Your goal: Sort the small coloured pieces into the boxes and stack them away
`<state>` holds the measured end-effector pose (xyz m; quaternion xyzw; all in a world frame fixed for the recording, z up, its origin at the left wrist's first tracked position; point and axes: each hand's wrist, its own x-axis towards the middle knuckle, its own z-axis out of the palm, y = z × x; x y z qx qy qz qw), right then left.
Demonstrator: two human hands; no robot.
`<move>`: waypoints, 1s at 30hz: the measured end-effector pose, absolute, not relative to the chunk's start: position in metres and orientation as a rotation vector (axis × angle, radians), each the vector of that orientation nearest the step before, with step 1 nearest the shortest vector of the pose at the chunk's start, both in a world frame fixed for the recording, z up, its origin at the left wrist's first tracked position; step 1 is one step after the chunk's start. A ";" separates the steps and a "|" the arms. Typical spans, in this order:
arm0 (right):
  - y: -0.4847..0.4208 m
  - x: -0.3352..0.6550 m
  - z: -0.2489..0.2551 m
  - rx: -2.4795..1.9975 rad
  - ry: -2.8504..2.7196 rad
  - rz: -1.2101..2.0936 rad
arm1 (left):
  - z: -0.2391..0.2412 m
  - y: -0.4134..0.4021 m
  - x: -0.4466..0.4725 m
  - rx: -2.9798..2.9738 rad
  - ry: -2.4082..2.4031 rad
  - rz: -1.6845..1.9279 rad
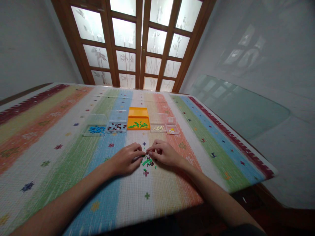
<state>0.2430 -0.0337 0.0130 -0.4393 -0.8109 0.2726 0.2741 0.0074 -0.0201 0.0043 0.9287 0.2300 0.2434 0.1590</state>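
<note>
A small heap of tiny green and dark pieces [148, 162] lies on the striped mat [73, 157] between my hands. My left hand [126, 159] rests on the mat to the left of the heap, fingers curled and pinched toward it. My right hand [163, 152] rests to the right, fingers also curled in a pinch at the heap's top edge. Whether either pinch holds a piece is too small to make out.
A row of trays stands beyond the heap: a clear tray with blue pieces [95, 129], a clear one with dark pieces [116, 127], an orange tray with green pieces [138, 119], then two clear trays with pale pieces [157, 128] [171, 129]. Wooden glazed doors [137, 42] stand behind.
</note>
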 end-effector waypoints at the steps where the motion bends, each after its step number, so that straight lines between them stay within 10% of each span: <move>1: -0.034 0.242 0.013 -1.184 -2.205 0.729 | 0.004 -0.020 0.008 2.644 0.671 0.681; 30: -0.035 0.240 0.019 -1.104 -2.213 0.812 | 0.010 -0.023 0.012 2.430 0.720 0.810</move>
